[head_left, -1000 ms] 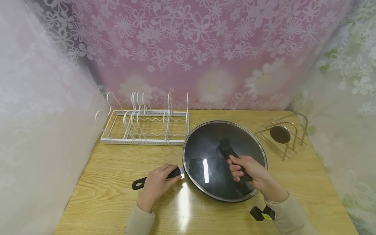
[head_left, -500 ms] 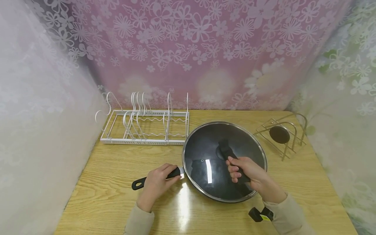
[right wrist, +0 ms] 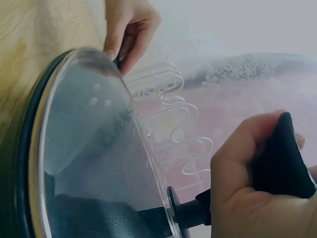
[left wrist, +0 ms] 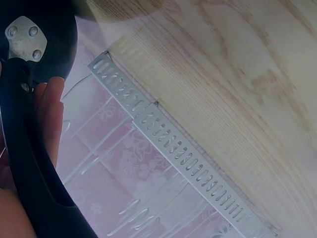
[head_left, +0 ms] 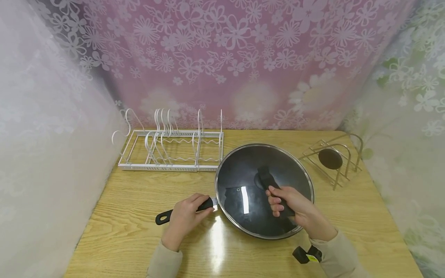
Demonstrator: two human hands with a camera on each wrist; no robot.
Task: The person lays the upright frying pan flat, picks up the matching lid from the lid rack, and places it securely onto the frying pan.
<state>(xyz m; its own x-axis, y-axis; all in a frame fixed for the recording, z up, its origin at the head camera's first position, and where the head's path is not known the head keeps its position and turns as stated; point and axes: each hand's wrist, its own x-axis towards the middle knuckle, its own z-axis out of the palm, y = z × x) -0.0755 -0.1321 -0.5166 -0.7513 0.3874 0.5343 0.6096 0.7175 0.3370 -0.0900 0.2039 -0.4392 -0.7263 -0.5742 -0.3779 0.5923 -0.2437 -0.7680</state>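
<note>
A large black frying pan stands on the wooden table, its glass lid over the top. My left hand grips the pan's black handle near the metal joint. In the left wrist view, fingers show behind the handle and rivets hold it to the pan wall. My right hand is wrapped round the lid's long black handle, which rises at a slant from the lid's centre. In the right wrist view, the lid's metal rim lies along the pan's edge.
Left of the pan is a white wire rack with upright loops, along the back wall. A gold wire stand with a dark round disc is at the right. A small black device sits at the right wrist. Floral curtains surround the table.
My right hand has shifted slightly left and toward me on the lid handle. The lid has edged a little left. My left hand has kept its hold.
</note>
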